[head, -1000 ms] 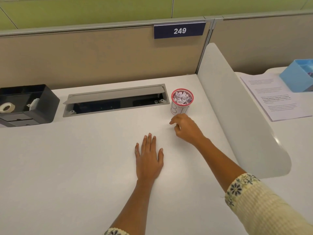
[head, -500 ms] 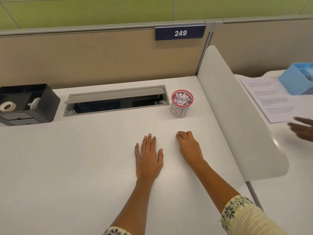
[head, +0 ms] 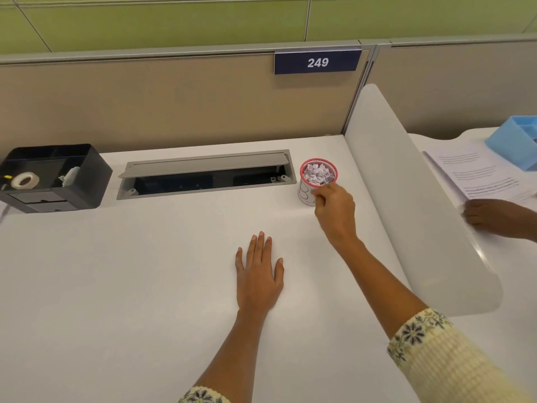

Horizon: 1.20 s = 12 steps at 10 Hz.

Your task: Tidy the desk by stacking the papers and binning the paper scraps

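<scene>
A small pink-rimmed cup [head: 305, 193] filled with crumpled paper scraps [head: 317, 173] stands at the back right of the white desk [head: 116, 286]. My right hand [head: 335, 213] is at the cup's near side, fingers curled and fingertips pinched together just below the rim; no scrap shows between them. My left hand [head: 258, 274] lies flat, palm down, on the desk's middle. A stack of printed papers [head: 476, 173] lies on the neighbouring desk beyond the divider.
A white curved divider [head: 406, 199] runs along the right. Another person's hand [head: 494, 216] rests on the papers, near a blue box [head: 520, 144]. An open cable tray [head: 206, 175] sits at the back, and a black organiser [head: 55, 175] with a tape roll [head: 24, 180] at the left.
My right hand has risen from the desk surface and moved forward to the cup. The other person's hand has moved further onto the papers. My left hand has stayed put.
</scene>
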Each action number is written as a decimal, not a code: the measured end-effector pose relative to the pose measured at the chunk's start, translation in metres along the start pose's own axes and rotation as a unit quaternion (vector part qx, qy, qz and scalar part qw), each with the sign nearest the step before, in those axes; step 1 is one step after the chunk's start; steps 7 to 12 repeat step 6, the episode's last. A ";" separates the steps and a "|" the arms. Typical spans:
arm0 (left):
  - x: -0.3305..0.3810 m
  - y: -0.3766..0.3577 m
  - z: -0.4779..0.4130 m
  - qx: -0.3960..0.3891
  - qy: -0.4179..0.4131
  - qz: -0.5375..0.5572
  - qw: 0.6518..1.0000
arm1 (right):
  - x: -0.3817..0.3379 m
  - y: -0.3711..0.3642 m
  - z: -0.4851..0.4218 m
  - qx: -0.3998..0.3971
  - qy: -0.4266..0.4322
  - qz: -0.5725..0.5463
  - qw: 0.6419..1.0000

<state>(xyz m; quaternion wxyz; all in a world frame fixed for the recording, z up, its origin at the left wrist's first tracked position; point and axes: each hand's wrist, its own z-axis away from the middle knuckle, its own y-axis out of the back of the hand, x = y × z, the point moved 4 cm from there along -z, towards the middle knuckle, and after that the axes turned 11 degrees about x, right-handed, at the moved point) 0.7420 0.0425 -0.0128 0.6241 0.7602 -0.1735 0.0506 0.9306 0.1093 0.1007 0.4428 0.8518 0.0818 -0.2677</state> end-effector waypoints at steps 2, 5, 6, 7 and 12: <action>0.000 0.001 0.001 -0.004 -0.001 0.000 1.000 | -0.007 0.000 -0.056 -0.002 0.015 0.022 1.000; -0.002 0.001 0.001 0.003 -0.010 -0.009 1.000 | 0.011 -0.005 -0.063 -0.026 -0.077 -0.063 0.995; 0.000 0.002 0.000 0.007 -0.003 -0.005 1.000 | 0.016 0.008 -0.050 0.062 -0.115 -0.125 0.983; 0.000 0.002 0.000 0.007 -0.003 -0.005 1.000 | 0.016 0.008 -0.050 0.062 -0.115 -0.125 0.983; 0.000 0.002 0.000 0.007 -0.003 -0.005 1.000 | 0.016 0.008 -0.050 0.062 -0.115 -0.125 0.983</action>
